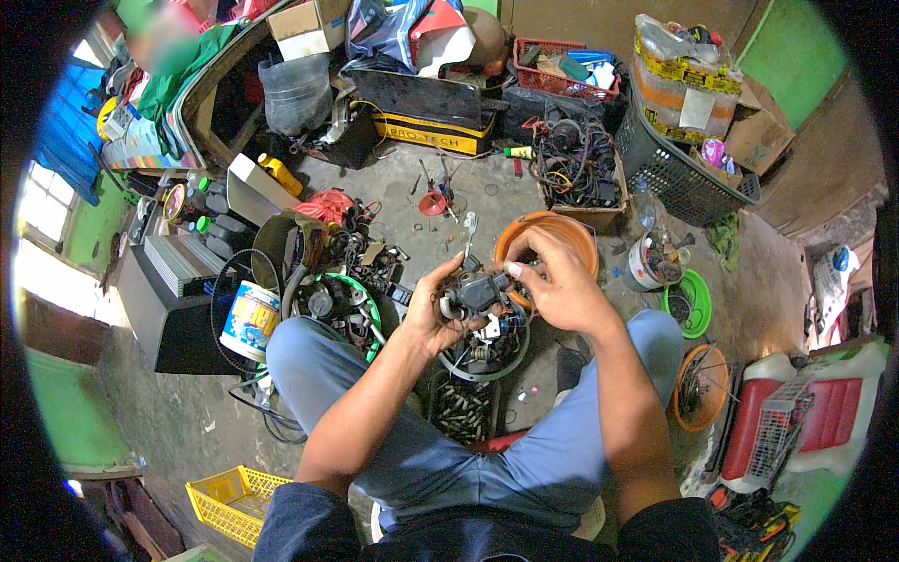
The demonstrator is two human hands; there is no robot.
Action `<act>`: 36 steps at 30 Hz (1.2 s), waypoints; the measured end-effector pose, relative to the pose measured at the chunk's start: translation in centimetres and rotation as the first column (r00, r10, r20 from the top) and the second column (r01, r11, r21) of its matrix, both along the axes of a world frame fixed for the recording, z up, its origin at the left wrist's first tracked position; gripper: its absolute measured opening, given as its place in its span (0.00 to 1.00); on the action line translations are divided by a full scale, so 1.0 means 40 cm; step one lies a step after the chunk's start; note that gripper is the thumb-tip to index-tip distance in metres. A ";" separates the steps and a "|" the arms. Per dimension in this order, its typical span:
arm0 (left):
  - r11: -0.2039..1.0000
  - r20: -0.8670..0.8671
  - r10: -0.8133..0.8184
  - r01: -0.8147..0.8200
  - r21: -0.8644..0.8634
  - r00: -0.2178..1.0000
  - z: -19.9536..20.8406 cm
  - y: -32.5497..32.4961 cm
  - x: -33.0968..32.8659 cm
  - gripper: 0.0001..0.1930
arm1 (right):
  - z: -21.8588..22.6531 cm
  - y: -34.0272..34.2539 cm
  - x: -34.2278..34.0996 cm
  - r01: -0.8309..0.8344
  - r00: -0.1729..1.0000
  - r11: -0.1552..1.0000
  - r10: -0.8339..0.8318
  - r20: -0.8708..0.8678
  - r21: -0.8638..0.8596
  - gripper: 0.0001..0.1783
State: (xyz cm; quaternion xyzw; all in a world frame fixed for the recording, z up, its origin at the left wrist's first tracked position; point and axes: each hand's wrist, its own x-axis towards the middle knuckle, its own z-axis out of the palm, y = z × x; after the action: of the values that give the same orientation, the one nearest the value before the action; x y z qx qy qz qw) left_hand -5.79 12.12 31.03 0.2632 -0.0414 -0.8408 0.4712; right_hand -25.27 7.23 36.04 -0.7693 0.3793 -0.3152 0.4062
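Observation:
A dark grey and black mechanical part with a round metal mouth, resembling a carburetor [479, 294], is held up between my hands, above a tub of parts. My left hand [434, 314] is closed around its left side, thumb up and fingers underneath. At its upper right edge, my right hand [554, 279] has curled fingers with thumb and forefinger pinched together; whatever lies between those fingertips is too small to make out. Directly below is the round grey tub [487, 377], with metal pieces in it. Behind my right hand stands an orange basin [573, 230], partly covered by it.
To the left are a green basin [376, 323] of parts and a white paint bucket [245, 323]. A tray of small metal pieces [461, 412] lies between my legs. Rightward stand a white bucket [646, 272], a green bowl [698, 304] and an orange bowl [716, 361]. Wire-filled box [585, 217] stands beyond.

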 end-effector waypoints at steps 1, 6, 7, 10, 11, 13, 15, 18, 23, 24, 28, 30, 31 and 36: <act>1.000 0.024 0.003 -0.003 0.003 1.000 0.001 -0.002 -0.002 0.28 | -0.007 -0.001 0.001 0.010 1.000 1.000 -0.010 0.011 -0.001 0.07; 1.000 -0.089 0.011 -0.012 -0.015 0.996 -0.020 -0.010 0.010 0.26 | -0.042 -0.011 0.003 0.089 0.995 0.995 -0.091 0.040 0.043 0.06; 0.998 -0.045 0.059 -0.058 0.023 0.997 -0.003 -0.010 -0.002 0.26 | -0.045 -0.013 0.005 0.106 0.993 0.991 -0.109 0.046 0.078 0.06; 0.997 -0.036 0.069 -0.068 0.020 0.997 -0.008 -0.015 0.001 0.25 | -0.033 -0.011 0.012 0.192 0.977 0.961 -0.207 0.059 0.201 0.05; 0.999 -0.053 0.052 -0.052 0.001 0.997 -0.013 -0.016 0.006 0.25 | -0.023 -0.011 0.015 0.210 0.971 0.956 -0.229 0.072 0.207 0.05; 0.999 -0.064 0.043 -0.042 0.008 0.997 -0.009 -0.015 0.008 0.24 | -0.006 -0.011 0.019 0.250 0.956 0.943 -0.276 0.099 0.218 0.04; 1.000 -0.082 0.021 -0.021 -0.006 0.996 -0.006 -0.017 0.008 0.24 | -0.015 -0.015 0.020 0.265 0.945 0.943 -0.295 0.140 0.201 0.04; 0.999 -0.084 0.007 -0.010 -0.036 0.996 -0.011 -0.019 0.010 0.24 | -0.019 -0.016 0.029 0.260 0.938 0.949 -0.292 0.185 0.181 0.05; 0.998 -0.005 0.039 -0.039 -0.044 0.999 0.011 -0.017 0.002 0.24 | -0.035 -0.024 0.026 0.271 0.953 0.955 -0.283 0.105 0.120 0.10; 0.998 0.004 0.041 -0.041 -0.039 0.999 0.010 -0.018 0.000 0.24 | -0.047 -0.026 0.024 0.271 0.954 0.951 -0.286 0.092 0.148 0.11; 0.998 0.063 0.060 -0.060 0.003 0.996 0.012 -0.017 -0.006 0.23 | -0.035 -0.021 0.028 0.274 0.959 0.948 -0.281 0.024 0.159 0.14; 0.997 0.079 0.064 -0.068 0.040 0.995 0.017 -0.017 -0.010 0.23 | -0.035 -0.026 0.025 0.254 0.960 0.939 -0.274 0.056 0.230 0.13; 0.995 0.076 0.066 -0.071 0.065 0.995 0.017 -0.018 -0.009 0.23 | -0.030 -0.028 0.026 0.243 0.960 0.933 -0.270 0.071 0.266 0.13; 0.999 -0.042 0.001 0.001 0.044 0.999 -0.002 -0.015 -0.004 0.21 | -0.009 -0.015 0.010 0.057 0.944 0.926 -0.171 0.282 0.373 0.11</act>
State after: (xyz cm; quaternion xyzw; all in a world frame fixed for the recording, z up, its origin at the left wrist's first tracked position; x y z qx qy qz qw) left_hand -5.97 11.53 30.95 0.2560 -0.0131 -0.8469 0.4659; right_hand -24.87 6.64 35.69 -0.5992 0.4067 -0.3804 0.5752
